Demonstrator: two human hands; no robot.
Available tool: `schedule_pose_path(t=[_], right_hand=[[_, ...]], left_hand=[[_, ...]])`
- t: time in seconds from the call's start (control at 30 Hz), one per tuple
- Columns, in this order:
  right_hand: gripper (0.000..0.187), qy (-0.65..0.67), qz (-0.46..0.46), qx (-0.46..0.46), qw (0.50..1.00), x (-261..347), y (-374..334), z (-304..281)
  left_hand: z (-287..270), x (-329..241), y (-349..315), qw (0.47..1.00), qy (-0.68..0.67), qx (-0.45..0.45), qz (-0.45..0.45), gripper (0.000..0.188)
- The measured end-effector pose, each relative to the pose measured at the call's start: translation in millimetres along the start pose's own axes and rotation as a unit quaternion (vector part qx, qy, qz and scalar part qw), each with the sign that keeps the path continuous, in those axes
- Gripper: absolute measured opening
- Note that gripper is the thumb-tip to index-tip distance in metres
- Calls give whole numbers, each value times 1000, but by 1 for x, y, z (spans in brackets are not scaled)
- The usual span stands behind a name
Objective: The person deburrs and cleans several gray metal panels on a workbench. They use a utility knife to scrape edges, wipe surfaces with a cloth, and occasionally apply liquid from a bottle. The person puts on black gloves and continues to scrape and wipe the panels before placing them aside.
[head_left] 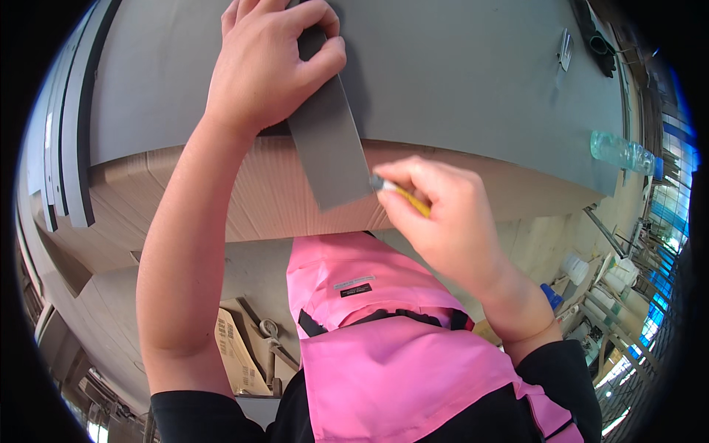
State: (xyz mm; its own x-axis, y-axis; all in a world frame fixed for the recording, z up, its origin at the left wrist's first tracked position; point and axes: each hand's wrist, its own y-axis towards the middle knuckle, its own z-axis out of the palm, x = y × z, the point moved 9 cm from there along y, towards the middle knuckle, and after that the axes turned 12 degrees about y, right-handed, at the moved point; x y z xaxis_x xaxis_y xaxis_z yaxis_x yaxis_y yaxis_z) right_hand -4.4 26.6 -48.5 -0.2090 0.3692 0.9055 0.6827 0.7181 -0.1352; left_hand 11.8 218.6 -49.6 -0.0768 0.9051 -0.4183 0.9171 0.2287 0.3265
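Across the top spreads a broad grey surface (473, 81), its near side bordered by brown corrugated cardboard (509, 184), with a pink apron (399, 369) below. Over that near edge juts a flat grey rectangular strip (329, 151), its upper part gripped by the left hand (273, 63), while a clear blue-capped bottle (620, 152) is well off to the right. Smallest is a yellow pen-shaped tool (413, 200), pinched in the closed right hand (449, 210), its dark tip at the strip's right edge; blur hides whether they touch.
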Motion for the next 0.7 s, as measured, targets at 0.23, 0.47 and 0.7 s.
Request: schedule_pose_path(t=[0.23,0.47,0.7], right_hand=[[17,-35,-42,17,998,7,-1,3],[11,-35,-72,3,997,14,-1,4],[13,-96,-49,33,994,9,0,4]], left_hand=[[-2,-3,-1,997,35,-55,46,14],[-1,0,-2,996,36,-62,47,15],[-5,-6,-1,998,37,-35,36,16]])
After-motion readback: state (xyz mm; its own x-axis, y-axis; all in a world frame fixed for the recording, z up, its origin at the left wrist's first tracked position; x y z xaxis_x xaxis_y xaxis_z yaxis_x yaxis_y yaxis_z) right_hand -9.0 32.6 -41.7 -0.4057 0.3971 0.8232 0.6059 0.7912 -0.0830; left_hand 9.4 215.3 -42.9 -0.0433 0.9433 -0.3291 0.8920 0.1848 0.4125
